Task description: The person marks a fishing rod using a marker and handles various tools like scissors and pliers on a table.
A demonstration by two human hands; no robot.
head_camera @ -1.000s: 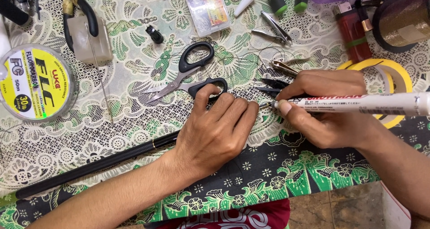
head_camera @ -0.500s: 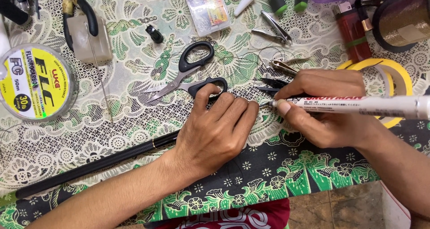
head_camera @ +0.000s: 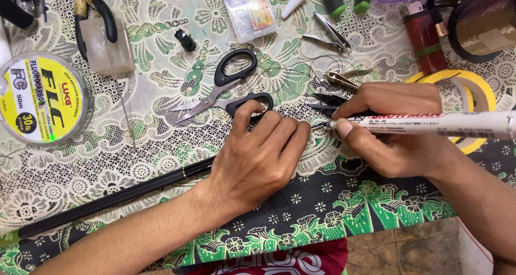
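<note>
My left hand (head_camera: 258, 156) lies palm down on the patterned cloth and presses on the thin end of a long black rod (head_camera: 107, 200), which runs from the lower left under the palm. My right hand (head_camera: 392, 130) grips a white marker pen (head_camera: 430, 125) held level, its tip touching the rod's end beside my left fingertips. Black-handled scissors (head_camera: 226, 89) lie open just above my left hand.
A round spool of fishing line (head_camera: 40, 97) sits at the left. Pliers (head_camera: 94, 17), a small clear box (head_camera: 250, 9), nail clippers (head_camera: 330, 33), a red lighter (head_camera: 422, 36), tweezers (head_camera: 344, 81) and a yellow tape roll (head_camera: 473, 89) lie along the far and right side.
</note>
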